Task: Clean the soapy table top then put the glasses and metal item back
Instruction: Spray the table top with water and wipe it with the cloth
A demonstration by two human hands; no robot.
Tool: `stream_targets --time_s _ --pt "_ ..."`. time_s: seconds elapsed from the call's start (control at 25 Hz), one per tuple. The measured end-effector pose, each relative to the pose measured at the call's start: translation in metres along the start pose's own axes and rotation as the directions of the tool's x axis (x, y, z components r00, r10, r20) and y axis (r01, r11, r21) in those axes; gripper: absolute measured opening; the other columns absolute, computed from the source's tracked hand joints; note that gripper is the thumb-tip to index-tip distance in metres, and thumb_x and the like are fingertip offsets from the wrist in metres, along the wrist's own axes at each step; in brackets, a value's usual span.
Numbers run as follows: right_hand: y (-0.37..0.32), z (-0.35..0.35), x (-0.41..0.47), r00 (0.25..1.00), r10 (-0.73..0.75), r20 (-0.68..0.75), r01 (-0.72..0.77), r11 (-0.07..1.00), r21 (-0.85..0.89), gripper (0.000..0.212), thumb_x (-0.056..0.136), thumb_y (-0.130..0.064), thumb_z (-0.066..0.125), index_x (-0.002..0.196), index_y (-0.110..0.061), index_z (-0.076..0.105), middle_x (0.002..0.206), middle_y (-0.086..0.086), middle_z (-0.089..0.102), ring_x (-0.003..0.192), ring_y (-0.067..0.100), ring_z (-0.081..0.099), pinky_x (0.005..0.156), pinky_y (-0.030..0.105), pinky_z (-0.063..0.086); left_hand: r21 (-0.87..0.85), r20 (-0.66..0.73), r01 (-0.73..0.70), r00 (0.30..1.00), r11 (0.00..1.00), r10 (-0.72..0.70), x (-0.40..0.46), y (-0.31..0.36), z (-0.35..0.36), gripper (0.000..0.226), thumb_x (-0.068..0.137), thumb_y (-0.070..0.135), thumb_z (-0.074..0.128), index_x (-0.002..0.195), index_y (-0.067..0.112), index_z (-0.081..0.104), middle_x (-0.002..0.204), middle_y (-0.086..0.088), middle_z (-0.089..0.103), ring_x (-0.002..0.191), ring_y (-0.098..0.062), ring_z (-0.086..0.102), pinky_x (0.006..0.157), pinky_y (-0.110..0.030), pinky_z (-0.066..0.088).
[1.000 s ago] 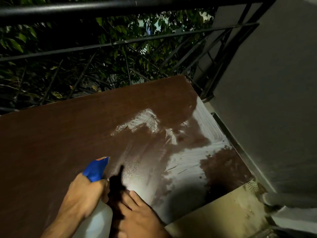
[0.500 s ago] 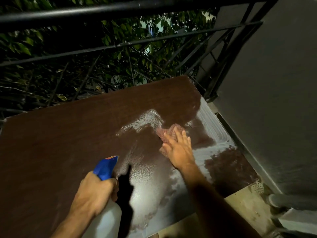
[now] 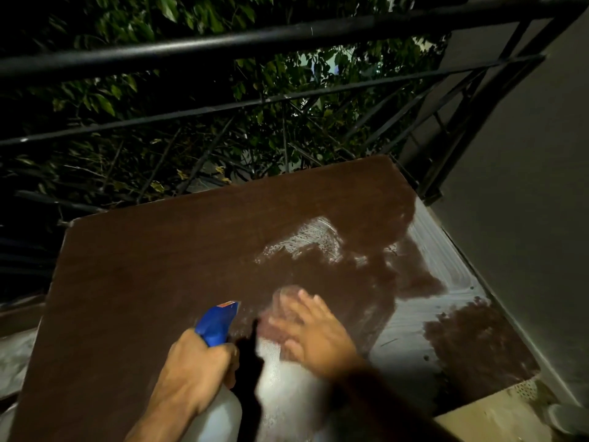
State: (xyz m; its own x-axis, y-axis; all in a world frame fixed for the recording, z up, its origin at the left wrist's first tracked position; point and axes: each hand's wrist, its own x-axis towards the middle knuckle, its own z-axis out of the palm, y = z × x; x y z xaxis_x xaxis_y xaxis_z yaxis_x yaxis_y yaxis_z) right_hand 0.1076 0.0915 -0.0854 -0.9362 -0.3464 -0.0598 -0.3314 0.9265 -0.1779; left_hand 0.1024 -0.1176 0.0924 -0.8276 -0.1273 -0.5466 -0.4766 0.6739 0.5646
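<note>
We had the left hand [image 3: 194, 368] wrapped tight around the neck of the spray bottle [image 3: 220, 413], fingers curled under its blue nozzle head [image 3: 216, 323], which pointed up and away across the tabletop [image 3: 153, 266]. The bottle's pale translucent body ran down out of frame at the bottom edge. Just beside it, the right hand [image 3: 314, 336] lay flat and spread, fingers straight, pressing a cloth [image 3: 285, 296] down onto the wet wood; the hand was blurred, and of the cloth we could only make out a pale, pinkish edge poking out past the fingertips. The two hands sat close together but apart, a dark shadow of the bottle falling between them. Under and behind the right hand the tabletop shone with a wet sheen, and beyond it we saw white soapy streaks [image 3: 315, 240] smeared near the middle and a broader soapy band [image 3: 446, 266] along the right edge, with dark brown patches showing through. The left half of the tabletop looked dry and plain brown. Past the far edge stood a black metal railing [image 3: 287, 36] with green leaves [image 3: 191, 14] behind it in the dark, and a grey wall [image 3: 526, 218] ran down the right side, just beside the tabletop.
</note>
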Motion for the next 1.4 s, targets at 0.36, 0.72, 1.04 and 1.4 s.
stream_targets --time_s 0.36,0.72,1.04,1.4 --pt "0.043 -0.032 0.106 0.953 0.293 0.073 -0.297 0.953 0.057 0.058 0.097 -0.062 0.026 0.153 -0.045 0.020 0.164 0.005 -0.002 0.150 0.035 -0.010 0.120 0.053 -0.006 -0.114 -0.004 0.001 1.000 0.993 -0.002 0.012 -0.003 -0.005 0.028 0.048 0.024 0.054 0.069 0.039 0.066 0.066 -0.003 0.073 0.069 -0.023 0.071 0.069 -0.040 0.057" --pt "0.008 -0.006 0.085 0.999 -0.022 -0.031 0.023 1.000 0.021 0.052 0.092 -0.056 0.042 0.143 -0.046 0.040 0.162 0.000 0.026 0.150 0.027 0.013 0.121 0.050 0.008 0.043 -0.019 -0.024 1.000 0.999 0.025 0.062 -0.015 0.014 0.046 0.080 0.015 0.067 0.125 0.027 0.067 0.081 -0.004 0.060 0.093 -0.028 0.065 0.066 -0.027 0.040" --pt "0.039 -0.030 0.141 0.962 0.273 0.029 -0.274 0.960 0.064 0.057 0.098 -0.059 0.029 0.152 -0.044 0.023 0.166 0.008 0.006 0.151 0.035 -0.005 0.120 0.052 -0.008 -0.101 0.001 0.076 0.997 0.992 -0.077 0.063 -0.016 0.013 0.042 0.045 0.020 0.058 0.084 0.021 0.073 0.072 -0.014 0.074 0.072 -0.034 0.073 0.068 -0.041 0.058" --pt "0.025 -0.019 0.129 0.999 0.043 0.010 -0.043 0.995 0.087 0.052 0.095 -0.052 0.046 0.146 -0.045 0.038 0.165 -0.001 0.018 0.152 0.026 0.005 0.122 0.045 -0.004 -0.120 0.042 0.020 0.999 0.993 -0.015 0.072 -0.003 0.014 0.055 0.062 0.004 0.063 0.094 0.048 0.071 0.057 -0.011 0.066 0.050 -0.031 0.059 0.060 -0.052 0.055"
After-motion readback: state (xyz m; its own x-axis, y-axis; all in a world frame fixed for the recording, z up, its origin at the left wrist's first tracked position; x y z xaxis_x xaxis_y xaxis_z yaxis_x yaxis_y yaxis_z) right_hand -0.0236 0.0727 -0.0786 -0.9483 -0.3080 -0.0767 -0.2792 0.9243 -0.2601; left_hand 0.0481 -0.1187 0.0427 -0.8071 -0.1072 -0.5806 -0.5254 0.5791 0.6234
